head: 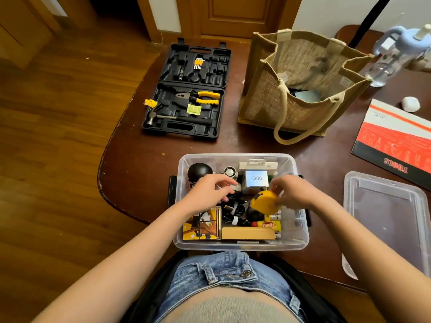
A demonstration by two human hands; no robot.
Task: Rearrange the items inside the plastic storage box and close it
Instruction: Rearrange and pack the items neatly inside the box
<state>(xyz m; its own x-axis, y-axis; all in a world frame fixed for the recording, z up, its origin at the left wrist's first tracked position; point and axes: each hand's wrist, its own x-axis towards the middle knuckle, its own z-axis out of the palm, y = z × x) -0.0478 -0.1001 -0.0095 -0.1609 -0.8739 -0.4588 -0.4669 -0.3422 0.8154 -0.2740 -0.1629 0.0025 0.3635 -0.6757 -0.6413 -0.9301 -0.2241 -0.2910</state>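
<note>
Sitting at table (144,183) edge, denim shorts (224,273) nearest the lens, both forearms reaching forward into clear box (300,238). Right hand (296,193) pinching yellow tape measure (264,202), fingers curled round its rim, held above the box's right half. Left hand (207,191) over the box's left half, fingers loosely bent and spread above black cables (233,209); holding nothing as far as visible. Inside box, near wall: tan block (247,233) and yellow-brown carton (201,227) in the left corner; glue tube (263,224) just right of cables. Far side: black ball (199,171), small fan (229,171), white "Q88" carton (256,179), white hang-tab pack (256,164) against the far wall. Box open, lid (384,220) lying flat on table just to the right, apart from box. Farther right, red-and-black "TOOLS" sleeve (396,145). Beyond box, open black tool case (186,89) with pliers (203,97) and hammer (163,117) seated in it; jute bag (298,82) upright beside it to the right. Far right corner: water bottle (394,54), blurred, and a small white round object (410,104).
</note>
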